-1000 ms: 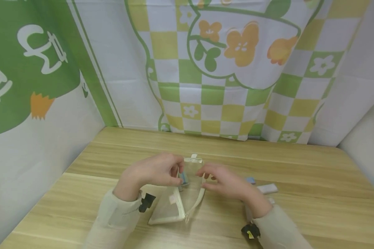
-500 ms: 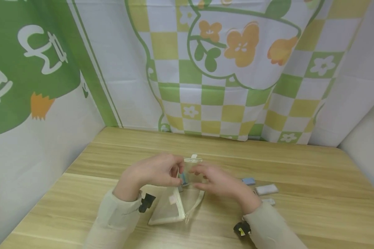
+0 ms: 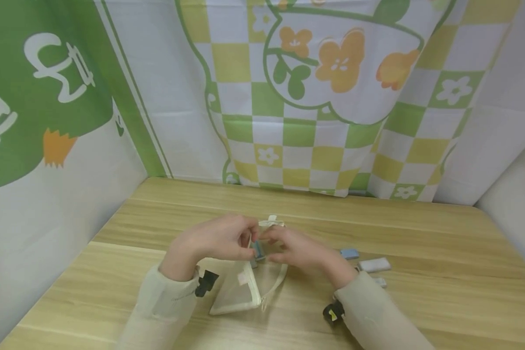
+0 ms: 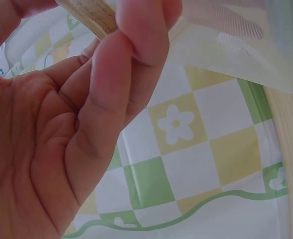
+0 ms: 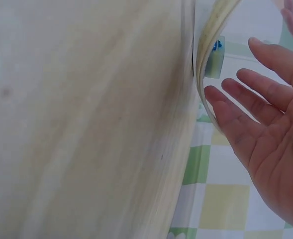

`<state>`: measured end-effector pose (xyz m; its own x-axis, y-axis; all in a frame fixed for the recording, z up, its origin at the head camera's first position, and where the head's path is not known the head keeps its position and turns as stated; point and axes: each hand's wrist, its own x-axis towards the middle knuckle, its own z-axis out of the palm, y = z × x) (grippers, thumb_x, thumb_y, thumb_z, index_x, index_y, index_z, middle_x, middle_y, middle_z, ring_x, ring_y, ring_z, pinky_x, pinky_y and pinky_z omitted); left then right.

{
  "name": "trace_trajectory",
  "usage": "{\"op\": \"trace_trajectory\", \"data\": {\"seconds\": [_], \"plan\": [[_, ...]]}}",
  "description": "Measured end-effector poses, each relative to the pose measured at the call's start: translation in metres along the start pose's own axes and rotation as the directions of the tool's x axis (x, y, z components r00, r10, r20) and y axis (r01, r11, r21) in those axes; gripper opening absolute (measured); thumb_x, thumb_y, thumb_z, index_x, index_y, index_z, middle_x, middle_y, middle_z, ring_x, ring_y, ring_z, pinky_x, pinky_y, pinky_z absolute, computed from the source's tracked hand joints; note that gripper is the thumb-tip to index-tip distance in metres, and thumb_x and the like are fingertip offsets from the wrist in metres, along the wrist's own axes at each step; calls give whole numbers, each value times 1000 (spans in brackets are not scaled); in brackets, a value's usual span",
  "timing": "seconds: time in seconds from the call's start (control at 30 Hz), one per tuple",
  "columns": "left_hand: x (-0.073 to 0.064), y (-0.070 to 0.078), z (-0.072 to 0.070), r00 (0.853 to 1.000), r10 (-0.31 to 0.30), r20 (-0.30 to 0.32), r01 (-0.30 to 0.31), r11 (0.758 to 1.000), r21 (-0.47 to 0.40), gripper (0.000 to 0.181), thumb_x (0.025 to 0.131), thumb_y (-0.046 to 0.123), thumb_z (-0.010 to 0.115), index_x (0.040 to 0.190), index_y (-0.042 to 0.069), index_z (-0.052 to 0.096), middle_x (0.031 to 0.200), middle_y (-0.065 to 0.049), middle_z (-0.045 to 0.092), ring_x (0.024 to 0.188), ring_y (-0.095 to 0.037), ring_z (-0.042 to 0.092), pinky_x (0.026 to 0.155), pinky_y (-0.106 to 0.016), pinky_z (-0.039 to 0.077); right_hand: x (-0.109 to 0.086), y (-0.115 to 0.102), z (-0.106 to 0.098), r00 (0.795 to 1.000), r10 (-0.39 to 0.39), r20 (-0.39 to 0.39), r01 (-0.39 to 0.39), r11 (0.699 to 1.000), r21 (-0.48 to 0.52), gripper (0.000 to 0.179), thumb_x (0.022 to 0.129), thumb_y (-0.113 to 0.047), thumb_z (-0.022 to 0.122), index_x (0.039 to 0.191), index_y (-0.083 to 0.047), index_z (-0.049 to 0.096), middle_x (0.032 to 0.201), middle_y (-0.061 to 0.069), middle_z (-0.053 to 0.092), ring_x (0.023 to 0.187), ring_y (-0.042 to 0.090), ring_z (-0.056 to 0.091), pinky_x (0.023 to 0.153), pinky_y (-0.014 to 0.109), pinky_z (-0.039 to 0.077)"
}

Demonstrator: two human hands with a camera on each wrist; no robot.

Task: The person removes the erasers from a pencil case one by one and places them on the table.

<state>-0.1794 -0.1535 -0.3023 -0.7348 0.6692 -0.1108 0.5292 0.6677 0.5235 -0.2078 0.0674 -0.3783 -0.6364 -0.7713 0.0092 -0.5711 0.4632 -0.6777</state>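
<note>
A see-through cream mesh pouch (image 3: 235, 294) with a zipped edge lies unzipped on the wooden table. My left hand (image 3: 223, 238) pinches its left rim; in the left wrist view, the zip tape (image 4: 92, 15) runs between thumb and fingers. Inside the pouch sits a small bluish item (image 3: 258, 250), partly behind the left fingers; its kind is unclear. My right hand (image 3: 299, 250) is over the right side of the opening, fingers loosely bent. The right wrist view shows that palm (image 5: 275, 144) holding nothing, its fingers beside the pouch's curved rim (image 5: 206, 59).
Right of the right hand lie a blue block (image 3: 349, 253), a white block (image 3: 375, 265) and a small pale piece (image 3: 380, 282), partly behind the sleeve. A patterned curtain (image 3: 297, 131) hangs along the table's (image 3: 442, 272) back edge.
My right hand has moved left over the pouch, closer to the left hand, uncovering the blue block. The left hand keeps its pinch on the rim.
</note>
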Motion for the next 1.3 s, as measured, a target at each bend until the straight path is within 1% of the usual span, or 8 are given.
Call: {"op": "trace_trajectory", "data": {"seconds": [0.07, 0.27, 0.5, 0.63, 0.8, 1.03, 1.17, 1.3], "plan": [[0, 0, 0, 1000, 0, -2, 0, 1000, 5, 14, 83, 14, 68, 96, 11, 62, 77, 4, 61, 67, -8, 54, 61, -24, 48, 2, 1, -1, 1000, -3, 7, 3, 1000, 8, 47, 94, -13, 65, 139, -5, 53, 145, 13, 51, 133, 31, 50, 103, 50, 48], [3, 0, -1, 1000, 5, -4, -5, 1000, 18, 16, 83, 15, 66, 97, 10, 62, 79, 4, 62, 69, -9, 56, 63, -26, 49, 6, 4, -2, 999, -13, 33, 14, 1000, -13, 50, 94, -13, 64, 141, -5, 51, 150, 13, 48, 134, 33, 50, 103, 47, 49], [6, 1, -1, 1000, 10, -5, -10, 1000, 16, 16, 83, 14, 65, 98, 9, 62, 78, 4, 61, 68, -9, 54, 62, -25, 48, 11, 7, -2, 998, -9, 67, 10, 1000, -11, 52, 93, -11, 65, 142, -3, 50, 151, 11, 48, 141, 30, 44, 115, 46, 37], [5, 1, -1, 1000, 4, -6, -4, 1000, 9, 15, 83, 13, 65, 97, 10, 62, 78, 3, 61, 68, -9, 54, 62, -26, 48, 12, 7, -2, 996, 3, 94, -3, 1000, 1, 55, 91, -9, 64, 143, 0, 47, 150, 14, 48, 141, 30, 43, 117, 46, 34], [4, 0, 0, 1000, -1, -5, 1, 1000, -15, 15, 83, 13, 66, 97, 10, 62, 79, 3, 61, 69, -10, 55, 63, -26, 49, 12, 9, 0, 995, -25, 101, 27, 1000, -14, 55, 90, -7, 65, 141, 3, 47, 148, 17, 49, 140, 34, 44, 116, 48, 34], [3, 0, 0, 1000, 5, -9, -5, 1000, -1, 17, 82, 12, 65, 98, 10, 62, 79, 4, 61, 69, -10, 54, 63, -26, 49, 13, 9, 1, 996, -44, 82, 47, 998, -29, 55, 86, -3, 68, 138, 3, 49, 145, 18, 52, 137, 33, 47, 115, 46, 36], [3, -1, -1, 1000, 7, -7, -7, 1000, 1, 16, 82, 11, 64, 97, 9, 62, 77, 3, 60, 67, -9, 53, 61, -25, 47, 16, 7, 4, 996, -50, 71, 52, 998, -41, 53, 85, -7, 72, 134, 0, 52, 140, 14, 56, 132, 30, 51, 113, 44, 39], [2, 0, -1, 1000, 11, -12, -11, 1000, 4, 16, 81, 10, 64, 97, 7, 63, 76, 4, 60, 66, -9, 53, 60, -24, 47, 20, 6, 8, 998, -45, 50, 47, 998, -51, 49, 83, -13, 76, 127, -3, 56, 132, 11, 61, 126, 26, 56, 110, 42, 43]]}}
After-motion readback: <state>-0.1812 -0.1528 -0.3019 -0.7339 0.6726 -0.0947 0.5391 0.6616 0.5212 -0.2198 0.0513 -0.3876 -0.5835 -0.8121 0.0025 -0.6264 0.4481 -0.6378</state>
